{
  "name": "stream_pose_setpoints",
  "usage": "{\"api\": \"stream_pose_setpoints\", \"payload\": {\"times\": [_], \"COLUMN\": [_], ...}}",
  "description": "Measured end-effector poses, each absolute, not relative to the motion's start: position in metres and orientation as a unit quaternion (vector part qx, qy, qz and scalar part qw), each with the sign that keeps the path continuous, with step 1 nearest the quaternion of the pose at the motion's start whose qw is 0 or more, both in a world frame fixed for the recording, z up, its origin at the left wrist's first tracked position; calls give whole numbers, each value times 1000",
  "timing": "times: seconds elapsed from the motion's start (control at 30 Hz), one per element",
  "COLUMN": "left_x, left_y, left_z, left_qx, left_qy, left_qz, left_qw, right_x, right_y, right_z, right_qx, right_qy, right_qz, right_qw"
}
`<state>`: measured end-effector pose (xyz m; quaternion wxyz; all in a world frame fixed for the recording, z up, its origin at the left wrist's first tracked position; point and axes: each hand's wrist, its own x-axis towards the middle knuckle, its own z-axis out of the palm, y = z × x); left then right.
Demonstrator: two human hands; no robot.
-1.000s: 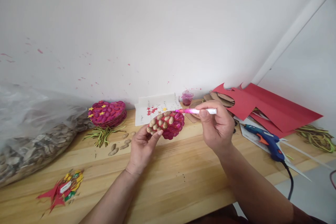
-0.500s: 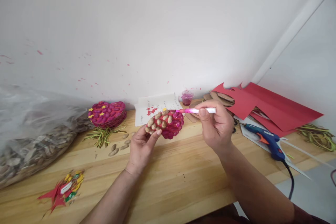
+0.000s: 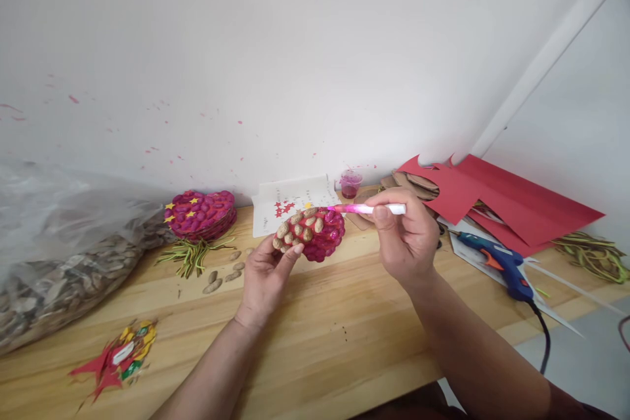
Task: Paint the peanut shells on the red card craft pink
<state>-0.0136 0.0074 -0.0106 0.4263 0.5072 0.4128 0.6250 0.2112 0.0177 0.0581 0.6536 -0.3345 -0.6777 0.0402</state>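
My left hand (image 3: pixel 266 282) pinches the left edge of a red board covered in peanuts (image 3: pixel 298 230), thumb on top, and holds it tilted above the table. Its right part is painted magenta, while the peanuts on the left are bare tan. In my right hand (image 3: pixel 406 236) is a slim white paintbrush (image 3: pixel 367 209) stained pink toward the tip. That tip meets the upper edge of the painted part. Behind the board lies a white sheet (image 3: pixel 266 207) with small red stars (image 3: pixel 284 209) and a yellow one. A clear cup (image 3: pixel 351 185) holding magenta paint stands against the wall.
At left are a bag of peanuts (image 3: pixel 59 282), a magenta peanut-covered stack (image 3: pixel 204 213), green strips (image 3: pixel 189 256), loose peanuts (image 3: pixel 213 285) and coloured scraps (image 3: pixel 115 357). Red paper (image 3: pixel 522 203) and a blue glue gun (image 3: pixel 497 256) with its cord lie at right.
The brush tip has shifted slightly left along the board's upper edge. My left hand and the board stay almost still.
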Motion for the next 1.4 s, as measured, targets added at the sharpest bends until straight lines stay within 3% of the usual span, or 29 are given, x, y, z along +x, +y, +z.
{"api": "stream_pose_setpoints", "payload": {"times": [0.53, 1.4], "left_x": [-16, -13], "left_y": [8, 0], "left_z": [-16, 4], "left_qx": [541, 454], "left_qy": [425, 454], "left_qz": [610, 586], "left_qw": [394, 494], "right_x": [211, 209], "right_y": [17, 21], "right_z": [58, 56], "right_qx": [-326, -345], "right_qy": [-692, -705], "right_qz": [31, 20], "right_qw": [643, 619]}}
